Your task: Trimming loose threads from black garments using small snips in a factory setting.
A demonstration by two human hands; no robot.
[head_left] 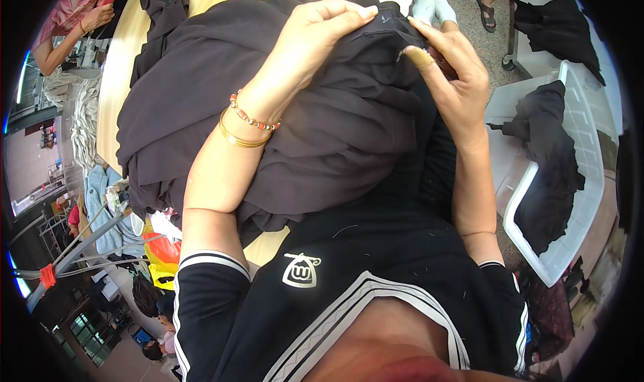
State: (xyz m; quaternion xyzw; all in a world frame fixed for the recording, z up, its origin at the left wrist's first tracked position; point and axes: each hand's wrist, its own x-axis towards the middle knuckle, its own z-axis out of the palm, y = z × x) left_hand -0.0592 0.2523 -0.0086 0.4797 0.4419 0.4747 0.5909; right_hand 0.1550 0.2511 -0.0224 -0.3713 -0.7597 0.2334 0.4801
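A big heap of dark grey-black fabric (pixel 268 113) spreads over the table in front of me. At its far right edge, a folded part of a dark garment (pixel 384 21) with a small light mark is raised between my hands. My left hand (pixel 312 36) pinches its left side between thumb and fingers; a beaded bracelet and thin gold bangles circle that wrist. My right hand (pixel 456 76) grips the right side of the same garment, with fingertips at its upper edge. A yellowish wrap (pixel 419 57) covers part of the right thumb.
The pale wooden table (pixel 115 107) runs beneath the heap. To the right stands a white plastic bin (pixel 590 180) with dark cloth (pixel 553 160) inside. Another person's hand (pixel 97 16) holds something red at the upper left. A sandalled foot (pixel 488 14) shows at the upper right.
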